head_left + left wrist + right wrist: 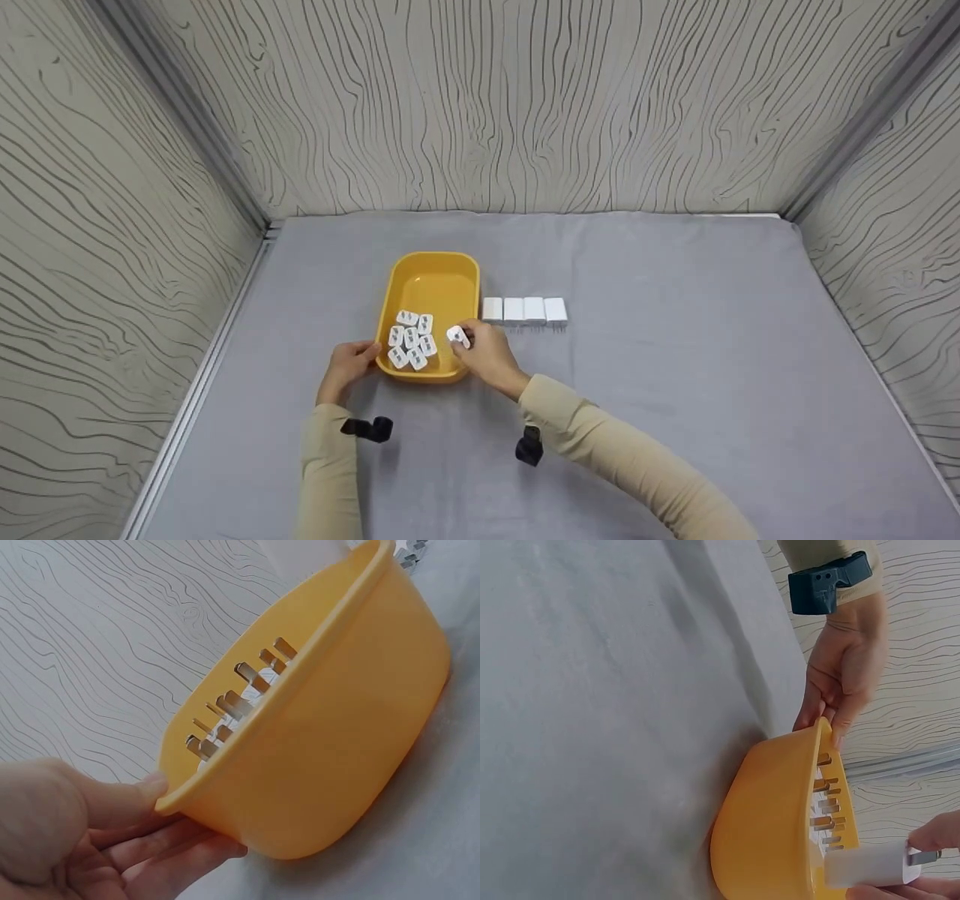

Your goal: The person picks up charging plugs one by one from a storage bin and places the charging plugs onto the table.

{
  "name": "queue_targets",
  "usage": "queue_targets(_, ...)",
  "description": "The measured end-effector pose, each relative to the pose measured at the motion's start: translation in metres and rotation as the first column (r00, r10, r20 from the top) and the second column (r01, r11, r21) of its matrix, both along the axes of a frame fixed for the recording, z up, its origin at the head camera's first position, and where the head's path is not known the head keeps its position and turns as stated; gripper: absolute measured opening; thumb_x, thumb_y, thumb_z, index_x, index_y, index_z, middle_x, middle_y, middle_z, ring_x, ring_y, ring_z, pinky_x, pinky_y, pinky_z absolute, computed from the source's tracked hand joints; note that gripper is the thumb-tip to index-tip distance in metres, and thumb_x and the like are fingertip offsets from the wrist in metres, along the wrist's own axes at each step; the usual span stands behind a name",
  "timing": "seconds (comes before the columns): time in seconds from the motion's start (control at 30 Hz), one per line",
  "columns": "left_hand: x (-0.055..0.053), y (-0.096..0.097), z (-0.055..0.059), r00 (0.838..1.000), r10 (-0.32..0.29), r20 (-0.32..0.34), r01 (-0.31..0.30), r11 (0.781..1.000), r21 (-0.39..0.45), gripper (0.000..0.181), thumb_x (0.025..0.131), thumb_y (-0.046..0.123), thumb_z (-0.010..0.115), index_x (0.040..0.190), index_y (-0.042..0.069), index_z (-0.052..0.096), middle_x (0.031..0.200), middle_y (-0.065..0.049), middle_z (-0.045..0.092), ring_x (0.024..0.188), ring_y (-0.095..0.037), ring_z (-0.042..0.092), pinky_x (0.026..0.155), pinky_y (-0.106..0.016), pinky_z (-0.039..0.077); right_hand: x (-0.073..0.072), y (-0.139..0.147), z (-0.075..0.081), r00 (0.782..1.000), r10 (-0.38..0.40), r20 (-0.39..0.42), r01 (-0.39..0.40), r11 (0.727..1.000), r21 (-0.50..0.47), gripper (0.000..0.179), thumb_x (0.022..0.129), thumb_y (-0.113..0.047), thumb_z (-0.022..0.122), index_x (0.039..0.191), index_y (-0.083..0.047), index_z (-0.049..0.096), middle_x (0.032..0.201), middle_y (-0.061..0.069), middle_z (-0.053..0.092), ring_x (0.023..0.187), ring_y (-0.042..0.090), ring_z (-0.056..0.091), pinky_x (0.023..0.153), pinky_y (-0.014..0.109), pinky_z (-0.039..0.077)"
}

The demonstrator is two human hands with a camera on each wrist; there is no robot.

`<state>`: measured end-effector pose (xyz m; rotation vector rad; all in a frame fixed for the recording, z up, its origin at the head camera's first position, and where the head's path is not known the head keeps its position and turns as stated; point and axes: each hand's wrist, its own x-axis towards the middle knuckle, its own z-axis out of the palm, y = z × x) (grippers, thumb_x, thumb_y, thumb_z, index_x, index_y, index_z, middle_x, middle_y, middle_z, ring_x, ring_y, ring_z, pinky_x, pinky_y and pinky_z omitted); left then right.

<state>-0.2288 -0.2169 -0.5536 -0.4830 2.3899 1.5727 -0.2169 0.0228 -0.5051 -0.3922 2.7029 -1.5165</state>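
A yellow plastic tub (pixel 429 291) sits on the cloth, and my left hand (pixel 349 366) pinches its near left rim. In the left wrist view the thumb (pixel 124 799) lies on the rim and the other fingers are below it outside. My right hand (pixel 489 354) holds a white charger plug (pixel 870 864) between thumb and fingers over the tub's right side, its metal prong (pixel 924 858) showing. Several white charger plugs (pixel 411 337) lie in the tub's near left part, prongs up.
Several more white charger plugs (pixel 523 310) stand in a row just right of the tub, prongs toward me. Grey cloth (pixel 690 360) covers the table. Wood-grain patterned panels (pixel 480 105) enclose the back and sides.
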Motion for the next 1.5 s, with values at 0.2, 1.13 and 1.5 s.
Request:
queue_targets(0.2, 0.001, -0.001, 0.0, 1.0, 0.001, 0.01, -0.001, 1.0, 0.017, 0.037, 0.099, 0.014, 0.053, 0.124, -0.012, 0.058, 0.124, -0.028, 0.062, 0.081, -0.006, 0.062, 0.075, -0.02, 0.055, -0.003, 0.011, -0.006, 0.997, 0.03, -0.078, -0.034, 0.998, -0.043, 0.021, 0.083, -0.004, 0.064, 0.101, 0.007, 0.066, 0.093, 0.02, 0.073, 0.084, 0.023, 0.07, 0.072, 0.028, 0.058)
queue_targets(1.13, 0.001, -0.001, 0.0, 1.0, 0.013, 0.02, -0.014, 1.0, 0.018, 0.036, 0.1, 0.015, 0.052, 0.124, -0.011, 0.058, 0.127, -0.028, 0.061, 0.086, -0.009, 0.062, 0.077, -0.022, 0.055, -0.012, 0.059, -0.009, 0.987, -0.131, -0.096, 0.13, 0.991, -0.015, 0.026, 0.084, 0.0, 0.065, 0.108, 0.01, 0.065, 0.098, 0.023, 0.072, 0.09, 0.03, 0.07, 0.077, 0.041, 0.058)
queue_targets(1.5, 0.0, 0.0, 0.0, 1.0, 0.014, 0.019, -0.014, 1.0, 0.013, 0.036, 0.099, 0.014, 0.052, 0.124, -0.011, 0.058, 0.126, -0.028, 0.061, 0.087, -0.01, 0.062, 0.082, -0.025, 0.055, -0.017, 0.079, -0.018, 0.974, -0.208, -0.091, 0.211, 0.977, 0.032, 0.026, 0.084, -0.001, 0.067, 0.108, 0.009, 0.066, 0.098, 0.024, 0.073, 0.09, 0.031, 0.07, 0.077, 0.042, 0.058)
